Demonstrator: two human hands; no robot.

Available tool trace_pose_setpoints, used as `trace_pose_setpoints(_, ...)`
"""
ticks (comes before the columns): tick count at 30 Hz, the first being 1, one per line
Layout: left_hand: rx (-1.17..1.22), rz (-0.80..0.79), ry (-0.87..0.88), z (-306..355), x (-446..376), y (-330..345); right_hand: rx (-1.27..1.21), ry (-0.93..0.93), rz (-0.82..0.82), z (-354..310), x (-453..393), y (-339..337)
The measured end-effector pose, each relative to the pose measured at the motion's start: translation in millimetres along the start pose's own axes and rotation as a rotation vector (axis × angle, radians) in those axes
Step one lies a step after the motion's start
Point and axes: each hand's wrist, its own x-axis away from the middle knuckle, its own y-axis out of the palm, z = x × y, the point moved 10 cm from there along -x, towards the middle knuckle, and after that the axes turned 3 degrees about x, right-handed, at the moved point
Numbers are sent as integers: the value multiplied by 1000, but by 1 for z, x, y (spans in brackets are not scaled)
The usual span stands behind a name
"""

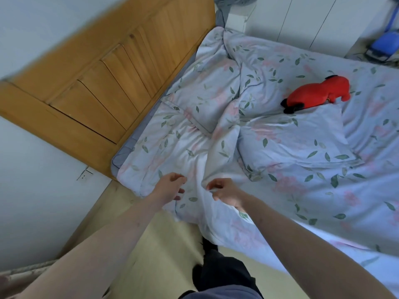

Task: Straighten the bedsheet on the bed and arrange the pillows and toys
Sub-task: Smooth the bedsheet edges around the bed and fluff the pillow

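Observation:
A pale blue bedsheet (313, 197) with green leaves and pink flowers covers the bed, rumpled into folds near the headboard. Two pillows in the same print lie on it: one (207, 98) by the headboard, another (295, 143) toward the middle. A red plush toy (317, 92) with black paws lies just beyond the second pillow. My left hand (170, 186) hovers over the sheet's near corner with loosely curled fingers that hold nothing. My right hand (224, 192) pinches a raised fold of the sheet at the bed's near edge.
A wooden headboard (108, 78) stands at the left against a white wall with a socket (84, 174). White wardrobe doors (302, 20) line the far side. A blue object (386, 43) sits at the far right. Yellowish floor (164, 251) lies under my legs.

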Motion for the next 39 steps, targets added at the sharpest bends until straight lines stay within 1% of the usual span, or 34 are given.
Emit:
trace_pose_setpoints(6,-14,-107,-103,9,-26,21,108,34,-199,-5,-6,32)
trace_pose_setpoints(8,-25,-155,-171,7,-32,36,144,45,-237,-1,-7,36)
trace_pose_setpoints(11,-130,-211,-218,9,-41,60,151,57,-252,2,-5,33)
trace_pose_setpoints(13,-265,-258,-208,9,-48,71,161,55,-248,7,-1,31)
trace_pose_setpoints(15,-393,-283,-159,12,-55,74,153,64,-251,13,1,32)
trace_pose_setpoints(16,-434,-284,-117,18,-61,72,122,67,-242,13,0,31)
trace_pose_setpoints(18,-426,-252,-51,27,-68,59,25,102,-217,21,-3,31)
trace_pose_setpoints(20,-370,-233,-15,31,-69,42,-161,207,-80,39,-7,25)
trace_pose_setpoints(24,-341,-263,9,23,-64,25,-623,377,321,72,-16,7)
trace_pose_setpoints(26,-314,-264,29,20,-63,20,-702,454,471,73,-25,5)
trace_pose_setpoints(28,-318,-255,57,19,-65,17,-649,519,670,65,-30,-7)
trace_pose_setpoints(29,-312,-252,64,22,-66,17,-556,533,764,59,-29,-18)
trace_pose_setpoints(31,-305,-263,65,21,-67,14,-301,534,833,42,-27,-31)
trace_pose_setpoints(32,-310,-277,62,19,-67,13,-178,524,809,37,-29,-34)
trace_pose_setpoints(34,-322,-300,67,17,-65,13,-45,549,654,36,-42,-30)
trace_pose_setpoints(35,-323,-307,75,19,-65,14,-61,577,574,41,-49,-28)
trace_pose_setpoints(39,-315,-328,90,25,-63,22,-207,661,363,56,-46,-19)
